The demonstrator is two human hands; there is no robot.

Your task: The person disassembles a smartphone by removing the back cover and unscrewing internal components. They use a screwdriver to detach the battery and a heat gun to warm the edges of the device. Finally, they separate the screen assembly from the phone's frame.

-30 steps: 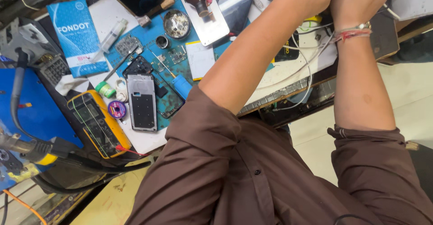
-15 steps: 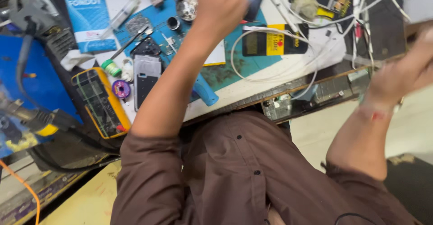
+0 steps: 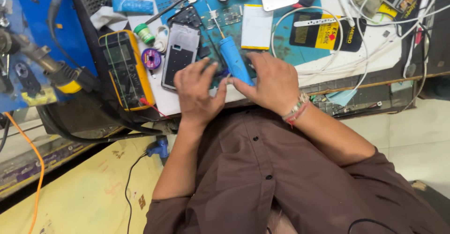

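My left hand (image 3: 199, 91) rests at the near edge of the teal work mat (image 3: 281, 51), fingers spread, its fingertips just below an opened phone back (image 3: 180, 53). My right hand (image 3: 271, 81), with a bracelet at the wrist, sits beside it. Its thumb and forefinger close around the lower end of a blue-handled tool (image 3: 234, 61) whose thin metal tip points away from me. The thumbs of both hands nearly touch. Whatever lies under the palms is hidden.
A yellow multimeter (image 3: 125, 70) lies left of the phone, with a purple spool (image 3: 151, 58) and a green spool (image 3: 144, 33). A white flat part (image 3: 256, 26), white cables (image 3: 356, 51) and a black-and-yellow pouch (image 3: 323, 30) lie beyond. A blue station (image 3: 33, 41) stands far left.
Both hands have come down from the far side of the bench to its near edge. The right hand now sits at the blue-handled tool, and the view has tilted toward me.
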